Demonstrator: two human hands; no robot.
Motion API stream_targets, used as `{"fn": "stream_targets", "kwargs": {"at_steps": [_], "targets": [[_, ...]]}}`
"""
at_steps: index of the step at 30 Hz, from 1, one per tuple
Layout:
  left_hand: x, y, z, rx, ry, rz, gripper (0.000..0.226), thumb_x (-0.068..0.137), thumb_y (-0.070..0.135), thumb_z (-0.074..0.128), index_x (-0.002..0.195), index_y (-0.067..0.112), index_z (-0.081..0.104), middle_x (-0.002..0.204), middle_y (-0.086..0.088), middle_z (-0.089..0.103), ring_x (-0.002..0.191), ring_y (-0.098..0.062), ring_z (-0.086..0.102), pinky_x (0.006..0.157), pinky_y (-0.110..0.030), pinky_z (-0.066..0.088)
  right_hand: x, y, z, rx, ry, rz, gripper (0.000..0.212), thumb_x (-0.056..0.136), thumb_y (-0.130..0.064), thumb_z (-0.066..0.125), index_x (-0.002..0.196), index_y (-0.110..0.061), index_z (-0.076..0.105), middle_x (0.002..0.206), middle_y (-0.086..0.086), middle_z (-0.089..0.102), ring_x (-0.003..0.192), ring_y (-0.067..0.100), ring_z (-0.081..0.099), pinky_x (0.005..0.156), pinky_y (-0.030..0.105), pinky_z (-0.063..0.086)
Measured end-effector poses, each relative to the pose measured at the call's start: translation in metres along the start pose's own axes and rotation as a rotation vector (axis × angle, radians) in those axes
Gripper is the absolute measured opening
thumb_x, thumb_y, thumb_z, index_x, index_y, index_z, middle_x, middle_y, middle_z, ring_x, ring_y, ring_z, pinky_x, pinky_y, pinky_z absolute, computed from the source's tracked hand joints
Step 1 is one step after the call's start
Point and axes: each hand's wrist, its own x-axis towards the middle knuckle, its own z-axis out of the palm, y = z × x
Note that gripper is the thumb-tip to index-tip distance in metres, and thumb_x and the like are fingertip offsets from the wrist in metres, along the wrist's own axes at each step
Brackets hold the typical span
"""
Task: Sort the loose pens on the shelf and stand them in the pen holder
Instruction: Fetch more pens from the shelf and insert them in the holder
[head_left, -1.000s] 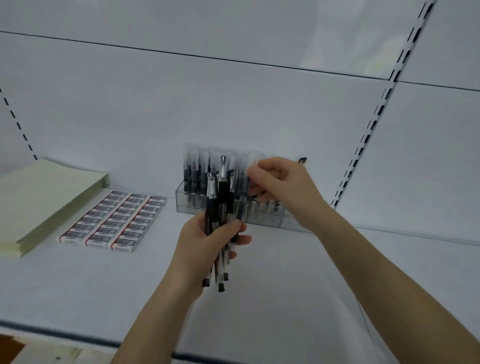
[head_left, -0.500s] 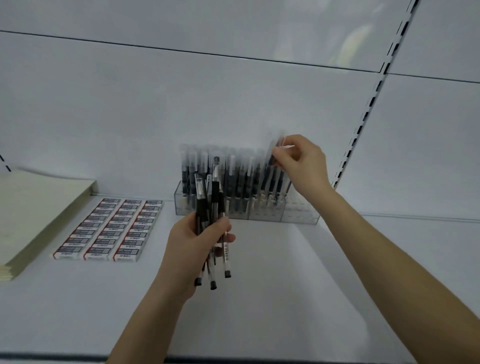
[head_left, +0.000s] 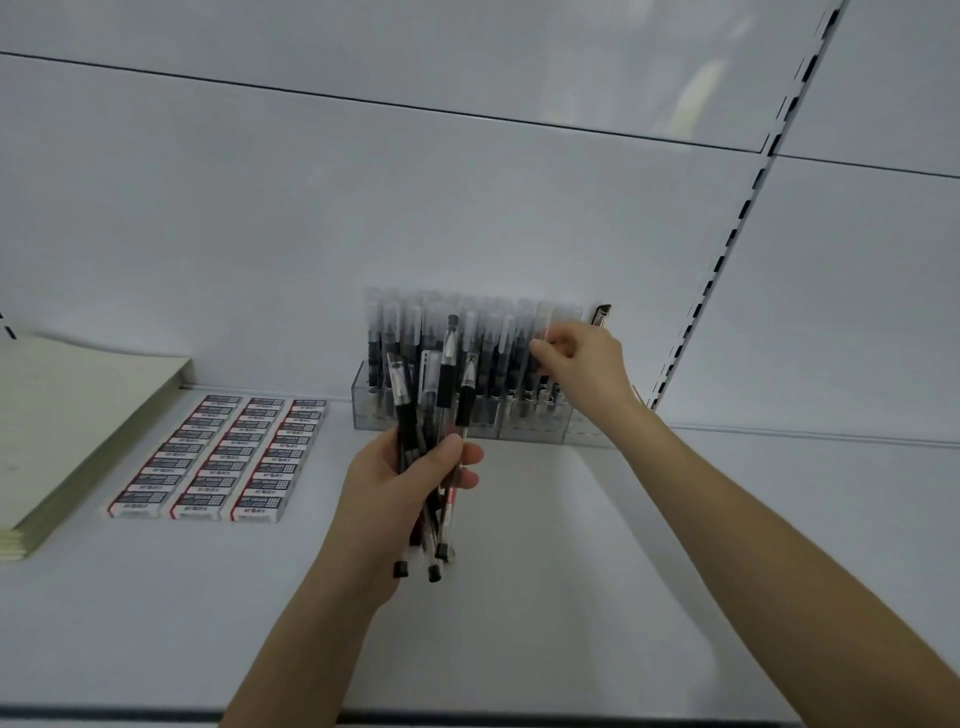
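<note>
Left grip (head_left: 410, 483): clenched round a bundle of loose pens (head_left: 447, 384), thumb across the front, fingers wrapped behind.
Bundle of loose pens: upright with a slight fan, clear caps and black rubber sleeves above the hand, black end plugs below it; held in the air over the shelf (head_left: 571, 597), just in front of the pen holder (head_left: 363, 405).
Right grip (head_left: 582, 364): raised at the right part of the holder, fingers curled, fingertips (head_left: 540, 358) pinching a clear-capped pen (head_left: 544, 319) that stands in the row.
Pen holder: clear plastic, low and long, standing on the shelf against the white back panel (head_left: 467, 208); right end partly hidden behind the right wrist.
Standing pens (head_left: 384, 338): packed upright along the holder, clear caps on top, somewhat blurred.
Dark pen clip (head_left: 602, 314): visible above the right hand, at the far right of the row.
Eraser boxes (head_left: 218, 457): three neat columns flat on the shelf, left of the holder and well apart from it.
Paper stack (head_left: 62, 426): pale, flat, at the far left, beside the eraser boxes.
Slotted upright (head_left: 727, 249): on the back panel, right of the holder.
</note>
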Motion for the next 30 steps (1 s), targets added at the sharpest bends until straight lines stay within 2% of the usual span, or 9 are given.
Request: {"fn": "stream_targets", "kwargs": {"at_steps": [4,6,9,11,15,17,19,23,30], "targets": [[-0.001,0.001,0.001,-0.047,-0.024,0.000,0.013,0.084,0.015,0.057,0.093,0.011,0.065,0.078,-0.002,0.074,0.062,-0.006,0.065,0.052,-0.015,0.047,-0.007,-0.008,-0.009,-0.032,-0.002,0.018,0.028,0.089,-0.023,0.059,0.091,0.004,0.063,0.088,0.023,0.067,0.085,0.033,0.063,0.077,0.036,0.048],[-0.001,0.002,0.003,-0.060,-0.034,0.006,0.013,0.084,0.015,0.057,0.093,0.011,0.065,0.078,-0.002,0.074,0.061,-0.007,0.065,0.052,-0.016,0.047,-0.021,-0.014,-0.015,0.119,0.002,0.023,0.022,0.088,-0.026,0.059,0.091,-0.005,0.064,0.082,0.011,0.069,0.078,0.022,0.065,0.072,0.030,0.049],[0.000,0.000,0.011,-0.062,-0.060,0.000,0.012,0.085,0.013,0.056,0.094,0.010,0.064,0.077,-0.003,0.074,0.060,-0.008,0.065,0.051,-0.016,0.047,-0.046,-0.028,-0.023,0.419,-0.191,0.063,0.014,0.088,-0.029,0.059,0.083,-0.018,0.065,0.077,0.000,0.071,0.066,0.007,0.067,0.061,0.017,0.050],[-0.001,-0.002,0.018,-0.056,-0.080,-0.002,0.012,0.086,0.012,0.057,0.095,0.010,0.064,0.077,-0.003,0.074,0.060,-0.008,0.065,0.050,-0.016,0.048,-0.055,-0.031,-0.024,0.486,-0.300,0.078,0.012,0.088,-0.026,0.060,0.082,-0.019,0.066,0.074,-0.002,0.071,0.064,0.006,0.066,0.057,0.016,0.051],[-0.002,-0.004,0.027,-0.005,-0.091,0.004,0.014,0.087,0.012,0.056,0.099,0.006,0.062,0.079,-0.003,0.075,0.063,-0.011,0.068,0.052,-0.016,0.050,-0.055,-0.026,-0.032,0.579,-0.327,0.115,0.008,0.086,-0.015,0.062,0.078,-0.016,0.064,0.067,-0.003,0.070,0.059,0.009,0.065,0.056,0.019,0.052],[-0.001,-0.004,0.028,-0.006,-0.072,-0.019,0.016,0.089,0.012,0.055,0.101,0.002,0.059,0.083,-0.005,0.075,0.065,-0.013,0.070,0.049,-0.018,0.050,-0.046,-0.020,-0.046,0.666,-0.221,0.158,0.007,0.086,-0.012,0.061,0.080,-0.013,0.062,0.066,0.000,0.070,0.056,0.009,0.066,0.056,0.019,0.055],[0.000,-0.005,0.028,-0.020,-0.035,-0.052,0.013,0.089,0.012,0.055,0.099,0.005,0.058,0.087,-0.006,0.073,0.066,-0.011,0.070,0.048,-0.019,0.051,-0.031,-0.011,-0.068,0.734,0.004,0.183,0.005,0.087,-0.011,0.060,0.083,-0.013,0.057,0.071,0.003,0.069,0.055,0.009,0.066,0.056,0.020,0.056],[0.001,-0.009,0.033,-0.040,0.018,-0.099,0.008,0.086,0.011,0.059,0.094,0.008,0.060,0.081,-0.006,0.063,0.060,-0.006,0.067,0.048,-0.019,0.052,-0.004,0.010,-0.092,0.560,0.319,0.090,0.011,0.089,-0.014,0.058,0.084,-0.021,0.052,0.082,0.006,0.066,0.062,0.011,0.069,0.066,0.025,0.057],[0.001,-0.011,0.037,0.002,-0.015,-0.059,0.009,0.086,0.010,0.058,0.092,0.004,0.062,0.074,-0.006,0.067,0.059,-0.011,0.067,0.052,-0.021,0.054,0.017,0.023,-0.078,0.276,0.307,-0.034,0.005,0.090,-0.019,0.055,0.093,-0.016,0.052,0.082,0.006,0.063,0.075,0.024,0.068,0.075,0.033,0.054]]}}
